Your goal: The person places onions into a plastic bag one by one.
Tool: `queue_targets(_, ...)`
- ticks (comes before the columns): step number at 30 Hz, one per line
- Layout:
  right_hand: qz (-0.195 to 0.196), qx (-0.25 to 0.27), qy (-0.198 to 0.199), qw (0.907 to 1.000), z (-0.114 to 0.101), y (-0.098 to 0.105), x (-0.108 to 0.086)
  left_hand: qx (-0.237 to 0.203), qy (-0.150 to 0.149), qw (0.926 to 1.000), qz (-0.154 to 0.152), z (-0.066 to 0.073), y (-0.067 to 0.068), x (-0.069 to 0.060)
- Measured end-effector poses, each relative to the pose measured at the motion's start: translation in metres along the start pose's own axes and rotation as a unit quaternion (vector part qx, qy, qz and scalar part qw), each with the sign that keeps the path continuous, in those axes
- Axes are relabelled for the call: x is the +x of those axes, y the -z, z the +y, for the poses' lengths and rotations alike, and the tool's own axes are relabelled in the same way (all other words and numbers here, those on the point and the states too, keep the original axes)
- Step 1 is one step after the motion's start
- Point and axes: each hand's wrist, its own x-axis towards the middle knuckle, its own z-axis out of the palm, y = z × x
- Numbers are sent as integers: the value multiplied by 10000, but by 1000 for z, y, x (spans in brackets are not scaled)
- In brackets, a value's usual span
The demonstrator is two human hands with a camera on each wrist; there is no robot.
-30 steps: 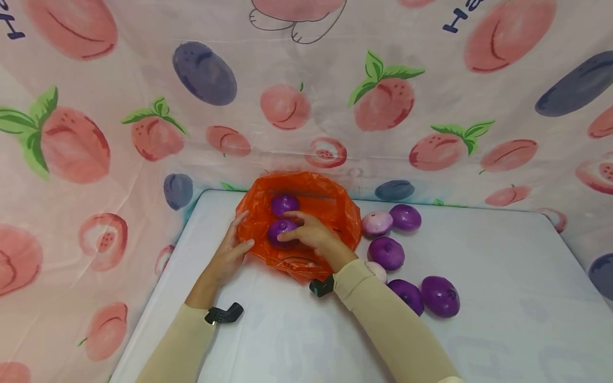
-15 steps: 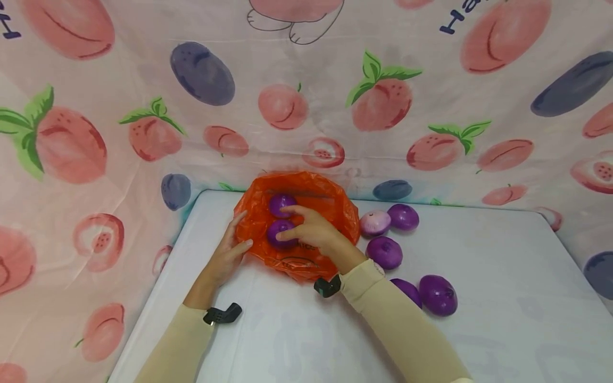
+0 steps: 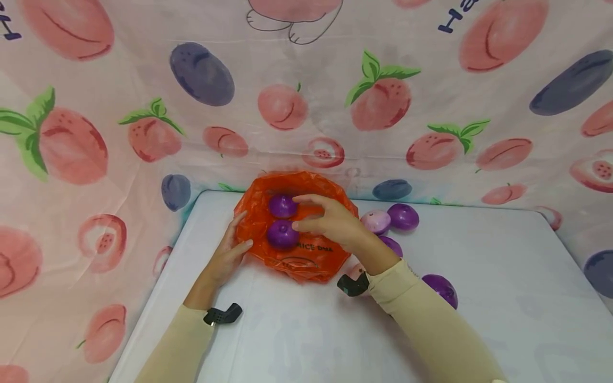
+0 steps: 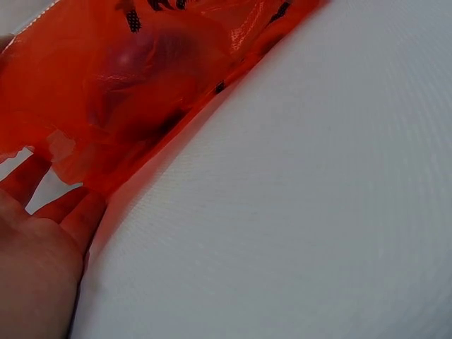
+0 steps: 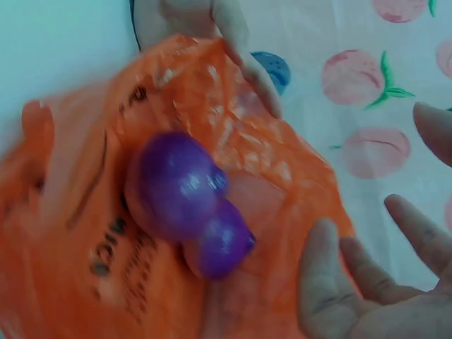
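An orange plastic bag (image 3: 311,181) lies with its mouth spread wide, two purple onions (image 3: 282,235) inside its left part. Beside the bag's left rim, my left hand (image 3: 227,258) has its fingers spread and touching the plastic; the left wrist view shows this hand (image 4: 42,247) at the bag's edge. Over the bag's right side, my right hand (image 3: 340,223) is held with thumb and fingers apart, its tips close to the onions. Nothing is between the fingers of this hand (image 5: 381,307) in the right wrist view, where both onions (image 5: 176,185) rest on the orange plastic.
Right of the bag, several more onions lie on the white table (image 3: 517,266): a pale one (image 3: 375,221), a purple one (image 3: 403,217) and others partly covered by my right arm. A fruit-patterned cloth (image 3: 287,64) rises behind and at the left.
My right hand has drawn back to the right from the two onions, leaving them in the bag. My right forearm now covers more of the loose onions. My left hand stays at the rim.
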Motion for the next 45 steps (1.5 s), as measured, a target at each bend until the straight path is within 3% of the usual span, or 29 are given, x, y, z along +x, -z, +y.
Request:
queue_targets(9, 187, -196, 343, 9990, -8, 41, -28, 17, 80, 10000, 30, 0, 0, 1)
queue_targets(15, 155, -170, 727, 9971, -1, 70, -50, 45, 44, 10000, 57, 0, 2, -1)
queue_targets(19, 180, -345, 808, 9960, 11, 92, -64, 54, 72, 9999, 58, -2, 4, -2)
queue_targets(25, 436, -1019, 585, 9921, 31, 121, -87, 59, 120, 9999, 63, -3, 4, -3)
queue_targets(30, 458, -1190, 628, 9898, 51, 144, -106, 99, 103, 9999, 54, -2, 3, -4)
queue_targets(35, 248, -1275, 771, 9885, 74, 168, -124, 24, 97, 9999, -9, -3, 2, -2)
queue_targets(45, -411, -1429, 549, 9874, 121, 195, -145, 89, 40, 10000, -2, -4, 3, 0)
